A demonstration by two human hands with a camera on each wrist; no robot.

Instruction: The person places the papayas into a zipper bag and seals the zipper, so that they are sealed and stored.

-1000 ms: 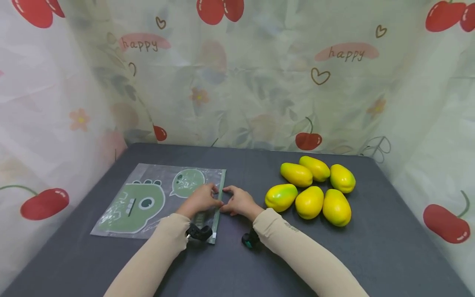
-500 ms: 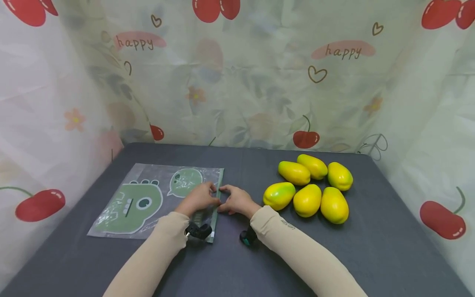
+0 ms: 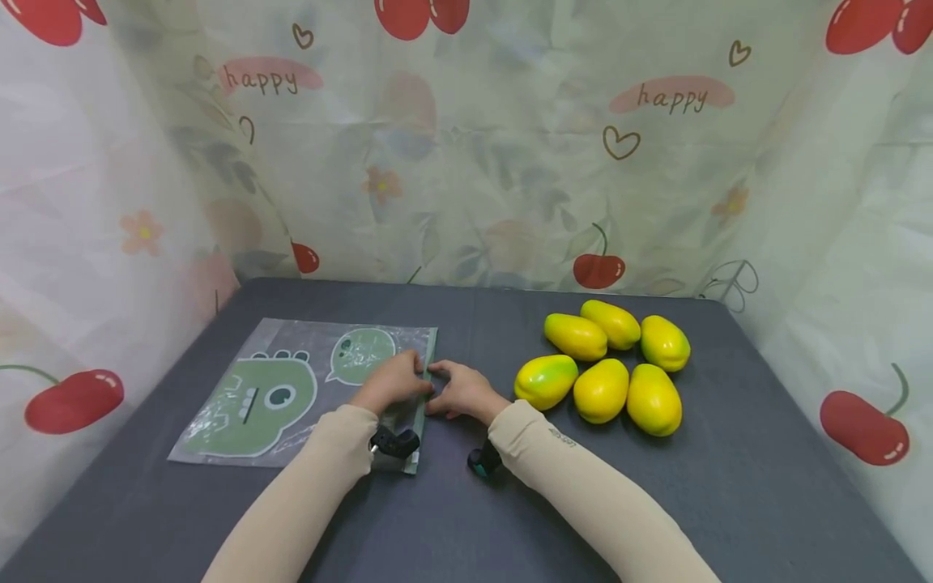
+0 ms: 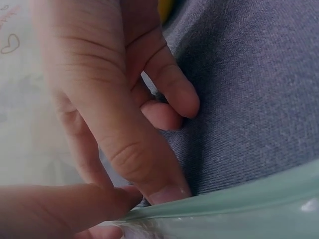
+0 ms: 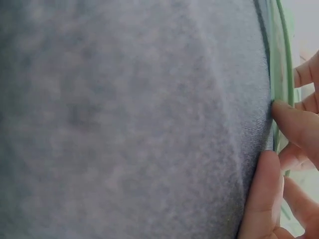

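A clear zip bag printed with a green dinosaur lies flat at the left of the table. My left hand reaches across the bag and pinches its green zip edge near the middle. From the other side my right hand meets the same edge, thumb and index finger holding it close by the left fingers. In the left wrist view the right thumb presses against the green zip strip. Both thumbs sit side by side along the strip in the right wrist view, where the bag's mouth edges stand slightly apart.
Several yellow mango-like fruits lie grouped right of the right hand. Dark grey cloth covers the table. A curtain with cherry prints hangs behind it and along both sides.
The head view has shifted slightly, so everything sits a little farther left and higher. Both hands keep their place at the zip edge; the left wrist has turned a little.
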